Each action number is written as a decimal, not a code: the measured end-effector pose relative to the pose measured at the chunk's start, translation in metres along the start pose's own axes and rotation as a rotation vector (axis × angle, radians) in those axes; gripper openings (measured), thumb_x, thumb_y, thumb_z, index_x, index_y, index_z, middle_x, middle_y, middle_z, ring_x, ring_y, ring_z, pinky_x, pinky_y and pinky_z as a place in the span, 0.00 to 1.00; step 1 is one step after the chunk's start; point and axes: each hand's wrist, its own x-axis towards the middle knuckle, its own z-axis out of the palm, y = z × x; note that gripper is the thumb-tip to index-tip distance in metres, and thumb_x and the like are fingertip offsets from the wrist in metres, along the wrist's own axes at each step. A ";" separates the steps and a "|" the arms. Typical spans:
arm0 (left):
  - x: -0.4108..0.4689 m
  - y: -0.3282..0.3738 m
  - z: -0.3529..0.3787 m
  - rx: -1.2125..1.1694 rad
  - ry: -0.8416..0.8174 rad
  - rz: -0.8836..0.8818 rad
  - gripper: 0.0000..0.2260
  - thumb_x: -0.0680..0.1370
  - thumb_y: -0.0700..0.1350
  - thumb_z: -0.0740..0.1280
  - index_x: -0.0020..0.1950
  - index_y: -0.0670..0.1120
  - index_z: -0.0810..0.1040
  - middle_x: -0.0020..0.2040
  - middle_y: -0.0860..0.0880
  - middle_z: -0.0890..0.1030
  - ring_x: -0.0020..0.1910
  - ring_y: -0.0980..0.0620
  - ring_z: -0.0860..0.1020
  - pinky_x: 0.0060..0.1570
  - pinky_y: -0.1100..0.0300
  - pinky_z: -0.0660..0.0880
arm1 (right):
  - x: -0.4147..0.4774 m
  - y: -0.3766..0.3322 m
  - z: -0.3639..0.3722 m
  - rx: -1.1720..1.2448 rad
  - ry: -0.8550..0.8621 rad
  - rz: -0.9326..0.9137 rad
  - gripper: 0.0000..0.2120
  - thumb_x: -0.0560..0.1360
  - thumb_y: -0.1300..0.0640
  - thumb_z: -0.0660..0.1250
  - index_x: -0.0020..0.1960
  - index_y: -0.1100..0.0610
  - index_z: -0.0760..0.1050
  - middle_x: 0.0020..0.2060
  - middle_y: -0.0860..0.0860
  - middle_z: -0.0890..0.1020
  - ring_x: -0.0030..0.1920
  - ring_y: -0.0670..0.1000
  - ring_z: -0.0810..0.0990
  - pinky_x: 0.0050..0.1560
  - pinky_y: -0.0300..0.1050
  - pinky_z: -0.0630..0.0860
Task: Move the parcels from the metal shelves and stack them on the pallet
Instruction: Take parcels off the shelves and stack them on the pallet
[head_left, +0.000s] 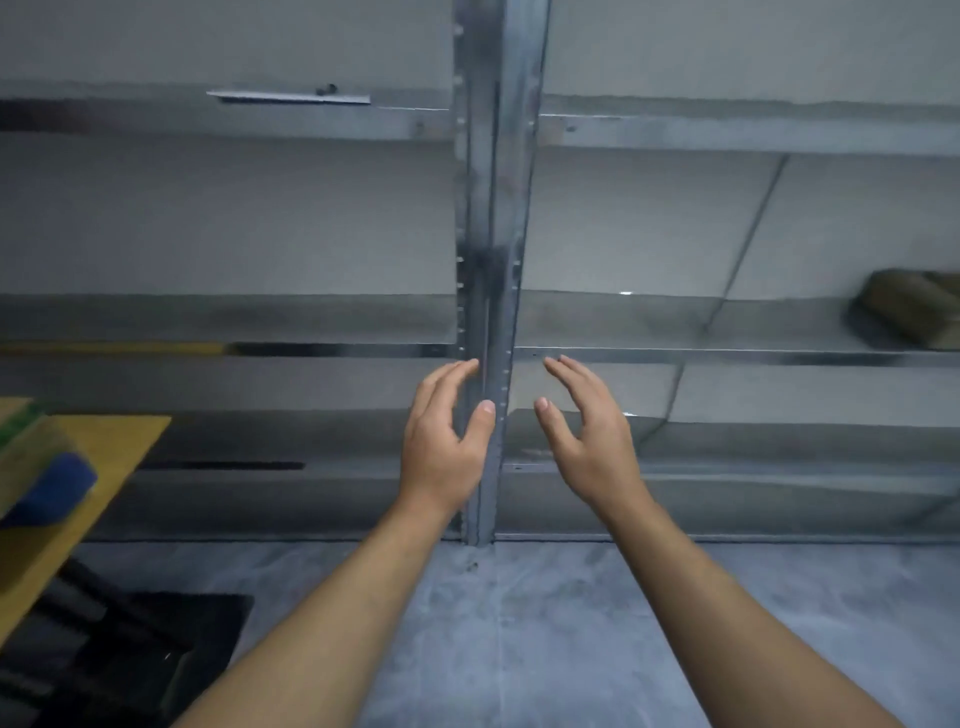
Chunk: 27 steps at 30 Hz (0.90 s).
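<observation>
Left grip (447, 447) and right grip (587, 441) raised at frame centre, either side of metal shelf upright (493, 208). Both open-fingered, relaxed, holding nothing. Left thumb overlaps upright; contact cannot tell. Olive-brown parcel (914, 309) on middle shelf (727, 357), far right edge, well apart from grips. Lower left: yellow-brown box (104, 457), blue bundle (52, 493) on top, above dark pallet (130, 649), blurred. Grey floor (519, 623) below.

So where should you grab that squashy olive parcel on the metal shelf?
Probably under its left end, reaching in from the front of the metal shelf: the squashy olive parcel lies low and lumpy, no handle showing, right part out of frame.
</observation>
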 end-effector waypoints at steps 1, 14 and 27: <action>0.001 0.008 0.023 -0.017 -0.030 0.013 0.19 0.78 0.47 0.66 0.69 0.47 0.76 0.66 0.52 0.75 0.67 0.60 0.72 0.70 0.66 0.65 | -0.002 0.013 -0.018 -0.014 0.025 0.016 0.21 0.80 0.52 0.66 0.72 0.55 0.73 0.71 0.51 0.74 0.72 0.40 0.66 0.69 0.25 0.56; 0.010 0.079 0.242 -0.193 -0.415 0.109 0.20 0.77 0.48 0.65 0.69 0.47 0.77 0.66 0.50 0.76 0.66 0.60 0.72 0.69 0.61 0.67 | -0.033 0.128 -0.176 -0.149 0.322 0.263 0.20 0.81 0.54 0.67 0.71 0.54 0.74 0.70 0.52 0.74 0.72 0.45 0.69 0.70 0.28 0.60; 0.092 0.114 0.413 -0.307 -0.627 0.203 0.20 0.78 0.49 0.65 0.69 0.49 0.76 0.65 0.53 0.76 0.66 0.59 0.73 0.67 0.65 0.67 | 0.033 0.236 -0.260 -0.289 0.479 0.449 0.19 0.81 0.52 0.66 0.72 0.50 0.73 0.72 0.49 0.72 0.73 0.42 0.67 0.66 0.22 0.56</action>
